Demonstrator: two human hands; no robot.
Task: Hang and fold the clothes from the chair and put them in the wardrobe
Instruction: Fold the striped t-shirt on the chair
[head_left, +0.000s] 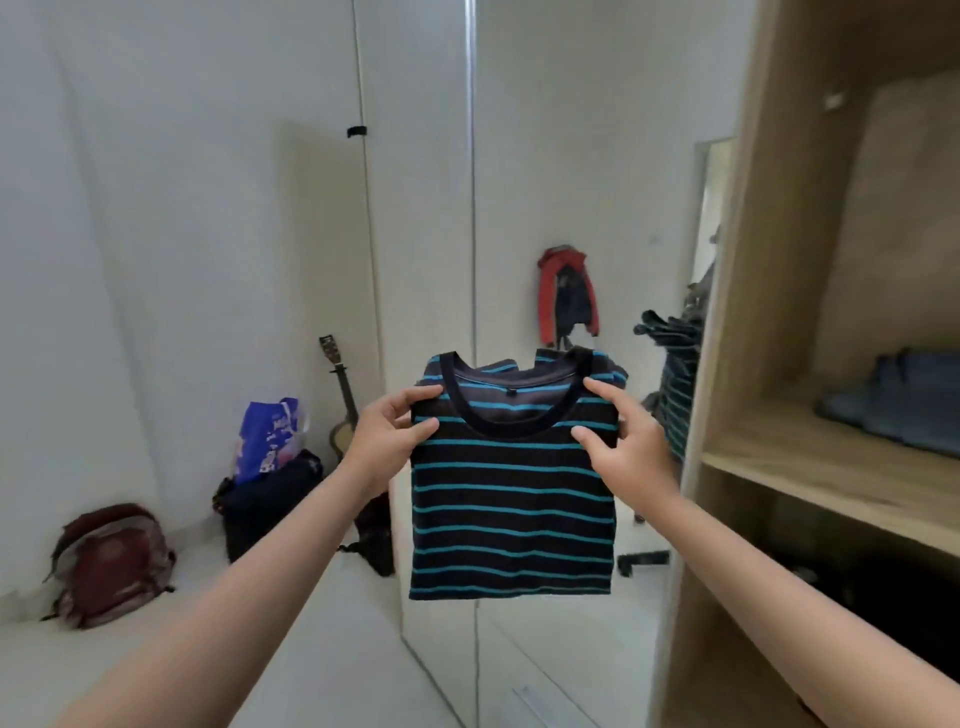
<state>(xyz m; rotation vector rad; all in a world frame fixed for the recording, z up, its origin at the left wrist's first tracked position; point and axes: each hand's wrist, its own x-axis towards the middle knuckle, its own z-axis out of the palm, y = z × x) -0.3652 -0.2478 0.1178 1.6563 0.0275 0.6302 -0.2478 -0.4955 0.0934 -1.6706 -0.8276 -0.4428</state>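
A folded black T-shirt with blue stripes (511, 509) hangs in the air in front of me, collar up. My left hand (387, 434) pinches its left shoulder between thumb and fingers. My right hand (626, 436) pinches its right shoulder the same way. The open wooden wardrobe (727, 312) stands just to the right, with a shelf (810, 467) at about hand height. Folded blue jeans (898, 405) lie on that shelf.
A mirrored wardrobe door (545, 182) is right behind the shirt and reflects a red jacket (566, 296) and clothes. On the floor at left are a dark red backpack (111, 564), a black bag (270, 499) with a blue plastic bag (267, 436), and a guitar (343, 400).
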